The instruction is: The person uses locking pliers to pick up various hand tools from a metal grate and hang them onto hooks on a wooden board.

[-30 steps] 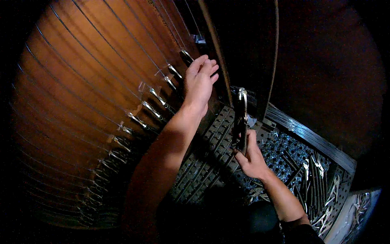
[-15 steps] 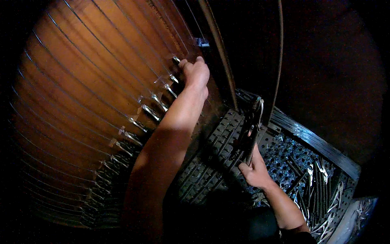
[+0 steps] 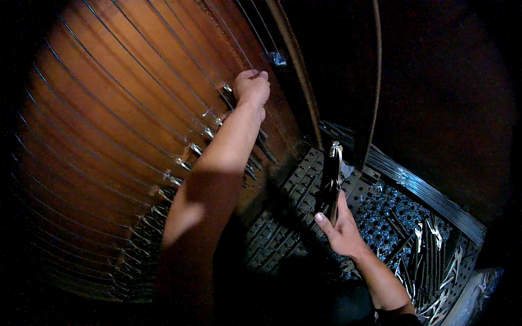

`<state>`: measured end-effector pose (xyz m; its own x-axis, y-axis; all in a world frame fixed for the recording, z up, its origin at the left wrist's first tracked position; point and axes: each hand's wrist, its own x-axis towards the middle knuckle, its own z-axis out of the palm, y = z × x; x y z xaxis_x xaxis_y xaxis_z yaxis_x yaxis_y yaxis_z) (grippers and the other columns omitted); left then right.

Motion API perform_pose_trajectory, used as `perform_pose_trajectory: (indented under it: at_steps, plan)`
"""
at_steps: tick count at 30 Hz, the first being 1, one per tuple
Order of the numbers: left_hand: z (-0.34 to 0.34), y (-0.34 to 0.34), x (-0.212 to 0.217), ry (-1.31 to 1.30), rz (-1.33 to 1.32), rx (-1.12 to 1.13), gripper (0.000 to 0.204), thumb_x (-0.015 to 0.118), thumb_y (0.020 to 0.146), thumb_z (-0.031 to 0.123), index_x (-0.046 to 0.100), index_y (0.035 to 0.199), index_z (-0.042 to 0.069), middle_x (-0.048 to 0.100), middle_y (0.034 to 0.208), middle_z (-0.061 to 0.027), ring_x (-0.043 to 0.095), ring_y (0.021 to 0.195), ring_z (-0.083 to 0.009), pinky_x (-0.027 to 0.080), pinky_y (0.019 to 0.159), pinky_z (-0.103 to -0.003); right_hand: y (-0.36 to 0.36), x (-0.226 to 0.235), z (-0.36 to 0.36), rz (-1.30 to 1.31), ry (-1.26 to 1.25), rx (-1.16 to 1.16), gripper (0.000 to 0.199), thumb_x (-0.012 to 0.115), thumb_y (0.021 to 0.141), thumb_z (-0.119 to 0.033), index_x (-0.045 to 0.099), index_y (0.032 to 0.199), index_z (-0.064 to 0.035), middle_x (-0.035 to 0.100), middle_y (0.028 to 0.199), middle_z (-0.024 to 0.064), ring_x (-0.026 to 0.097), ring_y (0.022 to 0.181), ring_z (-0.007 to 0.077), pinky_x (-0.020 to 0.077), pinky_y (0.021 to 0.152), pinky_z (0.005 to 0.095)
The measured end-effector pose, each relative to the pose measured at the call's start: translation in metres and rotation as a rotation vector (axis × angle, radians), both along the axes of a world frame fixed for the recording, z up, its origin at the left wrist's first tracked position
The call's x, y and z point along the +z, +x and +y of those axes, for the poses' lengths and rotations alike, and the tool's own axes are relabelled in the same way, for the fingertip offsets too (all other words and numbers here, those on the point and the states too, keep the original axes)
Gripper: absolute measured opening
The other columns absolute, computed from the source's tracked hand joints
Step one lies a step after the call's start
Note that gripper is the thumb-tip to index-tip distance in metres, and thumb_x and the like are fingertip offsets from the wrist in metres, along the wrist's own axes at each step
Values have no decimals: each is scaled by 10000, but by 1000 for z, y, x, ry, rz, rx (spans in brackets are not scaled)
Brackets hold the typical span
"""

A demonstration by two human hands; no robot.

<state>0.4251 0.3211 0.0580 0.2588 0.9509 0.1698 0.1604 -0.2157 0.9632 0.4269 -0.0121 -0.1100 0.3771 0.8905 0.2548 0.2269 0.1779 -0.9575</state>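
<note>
We are seeing the left hand (image 3: 253,87) reaching further up the wooden board (image 3: 109,125) than a second ago, now curled into a fist near the board's top right corner, fingers closing on what looks like one of the thin wires (image 3: 136,103) by a metal peg (image 3: 208,132); exact grip is hard to tell. A second ago that hand was lying flatter and lower on the pegs, so we are judging the wire work is moving up toward the upper pegs. The right hand (image 3: 340,231) is gripping a dark metal tool (image 3: 331,179), fingers wrapped around its lower end, tool standing upright, now lower and nearer the board's lower right edge than before. Below, a perforated metal tray (image 3: 391,206) is holding shiny metal pieces (image 3: 429,255). The room is dark, nothing else readable.
</note>
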Motion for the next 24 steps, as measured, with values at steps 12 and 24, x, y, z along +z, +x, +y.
perform_pose_trajectory:
  at_steps: [12,24]
  plan:
    - [-15,-6,-6,110,-28,-86,305,614,1023,205,614,1228,-22,719,1065,-118,687,936,-175,552,784,-287,3,7,17,193,-1,43,679,581,1030,-267,236,1563,-25,414,1527,206,401,1418,303,300,1169,391]
    - [-38,-21,-8,222,-111,-135,312,569,1054,207,562,1267,-20,713,1144,-154,687,1051,-219,533,903,-322,23,7,69,77,9,66,577,573,1031,-377,375,1493,-93,575,1363,201,548,1276,312,398,1093,409]
